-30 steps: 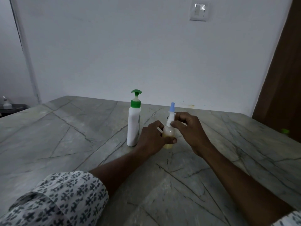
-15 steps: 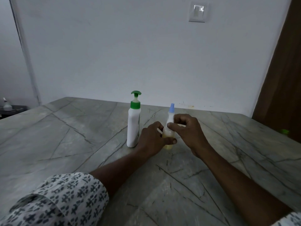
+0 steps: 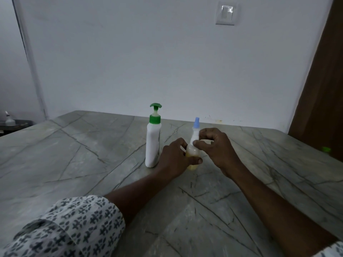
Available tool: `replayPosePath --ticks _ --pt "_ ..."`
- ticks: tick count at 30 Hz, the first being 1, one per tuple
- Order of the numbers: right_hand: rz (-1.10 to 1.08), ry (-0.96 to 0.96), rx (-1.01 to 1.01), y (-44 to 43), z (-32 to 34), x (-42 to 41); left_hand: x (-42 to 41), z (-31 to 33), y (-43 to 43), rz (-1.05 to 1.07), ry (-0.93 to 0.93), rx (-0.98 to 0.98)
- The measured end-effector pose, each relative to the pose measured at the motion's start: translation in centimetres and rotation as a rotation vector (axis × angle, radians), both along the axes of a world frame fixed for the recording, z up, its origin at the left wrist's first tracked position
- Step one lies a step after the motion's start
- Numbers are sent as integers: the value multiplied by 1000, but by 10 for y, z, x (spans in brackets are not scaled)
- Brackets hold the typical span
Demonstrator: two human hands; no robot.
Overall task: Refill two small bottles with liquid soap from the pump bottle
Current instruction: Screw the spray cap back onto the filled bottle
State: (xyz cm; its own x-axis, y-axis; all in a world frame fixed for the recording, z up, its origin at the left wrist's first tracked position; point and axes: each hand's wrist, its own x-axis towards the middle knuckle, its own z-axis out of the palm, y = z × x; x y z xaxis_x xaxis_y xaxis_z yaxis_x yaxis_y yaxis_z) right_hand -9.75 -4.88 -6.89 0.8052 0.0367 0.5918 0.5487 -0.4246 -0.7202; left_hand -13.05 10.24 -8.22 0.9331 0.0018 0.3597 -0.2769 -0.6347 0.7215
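Note:
A white pump bottle (image 3: 153, 143) with a green pump head stands upright on the grey marble table (image 3: 74, 154). Just to its right stands a small clear bottle (image 3: 193, 153) holding yellowish liquid, topped by a white sprayer with a light blue cap. My left hand (image 3: 174, 158) wraps the small bottle's body from the left. My right hand (image 3: 215, 145) pinches the white sprayer neck with thumb and fingers. Only one small bottle shows; a second cannot be seen.
A white wall with a light switch (image 3: 225, 14) rises behind the table. A brown door (image 3: 323, 89) stands at the right, with a small green object (image 3: 325, 149) by the table's right edge. A dark side stand with a small white bottle (image 3: 8, 118) sits far left.
My right hand's fingers have shifted a little around the sprayer neck, as if twisting it. The small bottle and my left hand stay in place. The pump bottle has not moved.

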Motion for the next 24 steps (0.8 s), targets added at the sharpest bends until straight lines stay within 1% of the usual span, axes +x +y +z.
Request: replayPosePath --ticks 5,11,16,20,24 --pt "-37 -54 -98 3 0 -3 -2 0 -1 9 -7 -6" --pt "-17 14 -130 -3 5 -4 -5 0 0 -20 19 -7" --pt "-147 47 -80 -28 25 7 -4 2 5 -17 -4 85" --pt "-283 63 -129 -55 46 42 0 0 7 14 -37 116" --pt "-355 111 -99 -69 51 80 3 -3 5 22 -55 114"
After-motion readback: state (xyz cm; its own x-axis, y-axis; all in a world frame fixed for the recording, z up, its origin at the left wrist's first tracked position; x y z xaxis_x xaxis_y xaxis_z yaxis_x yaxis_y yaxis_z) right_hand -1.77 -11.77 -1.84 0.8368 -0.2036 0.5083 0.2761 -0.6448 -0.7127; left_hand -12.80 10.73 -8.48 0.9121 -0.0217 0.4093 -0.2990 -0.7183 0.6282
